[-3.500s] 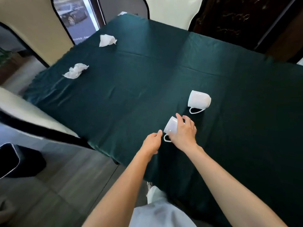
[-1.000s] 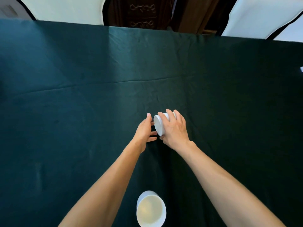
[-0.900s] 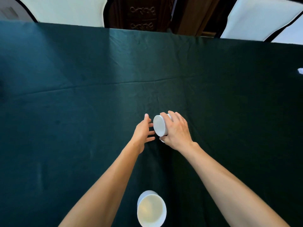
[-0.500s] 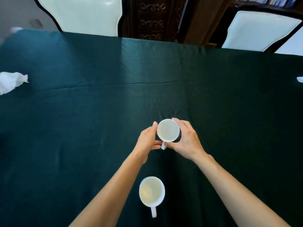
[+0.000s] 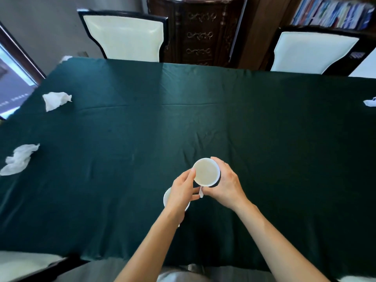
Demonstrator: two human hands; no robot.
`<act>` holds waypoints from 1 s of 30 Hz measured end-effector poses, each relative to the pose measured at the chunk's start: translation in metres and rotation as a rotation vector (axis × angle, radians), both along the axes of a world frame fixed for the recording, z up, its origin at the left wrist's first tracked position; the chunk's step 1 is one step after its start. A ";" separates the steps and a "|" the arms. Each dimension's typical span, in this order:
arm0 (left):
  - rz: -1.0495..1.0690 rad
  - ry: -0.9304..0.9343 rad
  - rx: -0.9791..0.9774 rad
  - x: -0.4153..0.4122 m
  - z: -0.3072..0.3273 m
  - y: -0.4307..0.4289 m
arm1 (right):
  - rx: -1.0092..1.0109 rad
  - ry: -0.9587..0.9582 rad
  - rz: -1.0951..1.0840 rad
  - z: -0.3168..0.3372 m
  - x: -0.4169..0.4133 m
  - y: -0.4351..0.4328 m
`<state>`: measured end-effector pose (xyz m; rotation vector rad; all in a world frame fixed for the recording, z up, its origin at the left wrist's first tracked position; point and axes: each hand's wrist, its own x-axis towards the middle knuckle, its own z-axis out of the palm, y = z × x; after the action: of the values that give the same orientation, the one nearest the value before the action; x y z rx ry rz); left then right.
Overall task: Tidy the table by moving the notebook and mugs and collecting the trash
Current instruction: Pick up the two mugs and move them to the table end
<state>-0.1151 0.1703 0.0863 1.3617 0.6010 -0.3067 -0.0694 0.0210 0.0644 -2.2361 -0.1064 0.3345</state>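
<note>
While a table draped in a dark green cloth [image 5: 142,139] fills most of the head view, two bare forearms are seen reaching in from the bottom edge toward its middle. A round white ceramic mug [image 5: 206,171] is held upright between both hands, its open mouth turned up toward the camera and its pale inside visible. The right hand [image 5: 225,186] is curled around the mug's right side, fingers wrapped against the wall. The left hand [image 5: 182,191] is pressed to the mug's left rim with the thumb, and the small white handle is seen between the two hands, pointing toward the person. Whether the mug is lifted or resting on the cloth cannot be told.

A second white mug [image 5: 167,197] is mostly hidden under the left hand; only a curved sliver of its rim is seen, just beside the held mug on the near side.

Two crumpled white paper tissues are seen far to the left: one [image 5: 56,100] near the far left corner, another [image 5: 19,159] nearer, at the left edge. A scrap of white trash [image 5: 369,102] is cut off at the right edge. Two cream-backed, dark-framed chairs [image 5: 124,35] are set along the far side.
</note>
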 end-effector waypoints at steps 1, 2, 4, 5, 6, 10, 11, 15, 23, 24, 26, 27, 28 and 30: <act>0.007 0.003 0.002 -0.010 -0.001 -0.005 | 0.002 0.014 0.010 -0.002 -0.007 -0.005; 0.007 0.007 0.004 -0.020 -0.002 -0.010 | 0.002 0.027 0.026 -0.004 -0.014 -0.010; -0.016 0.011 0.018 -0.038 -0.008 -0.019 | 0.002 0.060 0.059 -0.009 -0.025 -0.019; -0.021 0.015 0.028 -0.047 -0.012 -0.023 | 0.002 0.083 0.077 -0.011 -0.030 -0.022; -0.018 0.018 0.036 -0.055 -0.016 -0.027 | 0.000 0.108 0.098 -0.012 -0.035 -0.025; 0.013 0.054 0.031 -0.077 -0.032 -0.038 | -0.028 0.172 0.161 -0.025 -0.047 -0.026; 0.018 0.056 0.029 -0.081 -0.033 -0.040 | -0.031 0.176 0.170 -0.028 -0.050 -0.026; 0.028 0.057 0.017 -0.088 -0.034 -0.042 | -0.027 0.184 0.178 -0.039 -0.055 -0.026; 0.105 0.064 0.089 -0.102 -0.045 -0.036 | 0.078 0.147 0.066 -0.045 -0.069 -0.026; 0.154 0.082 0.110 -0.107 -0.052 -0.032 | 0.086 0.128 0.022 -0.047 -0.076 -0.025; 0.256 0.097 0.166 -0.117 -0.063 -0.023 | 0.122 0.095 -0.088 -0.052 -0.092 -0.023; 0.309 0.095 0.205 -0.121 -0.067 -0.019 | 0.146 0.086 -0.145 -0.056 -0.100 -0.021; 0.359 0.089 0.246 -0.123 -0.070 -0.015 | 0.167 0.080 -0.199 -0.061 -0.106 -0.019; 0.425 0.066 0.291 -0.123 -0.076 -0.010 | 0.208 0.091 -0.298 -0.068 -0.117 -0.014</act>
<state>-0.2377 0.1606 0.0107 1.4621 0.9997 0.0848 -0.1867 0.0070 -0.0036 -1.9911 0.2295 0.2496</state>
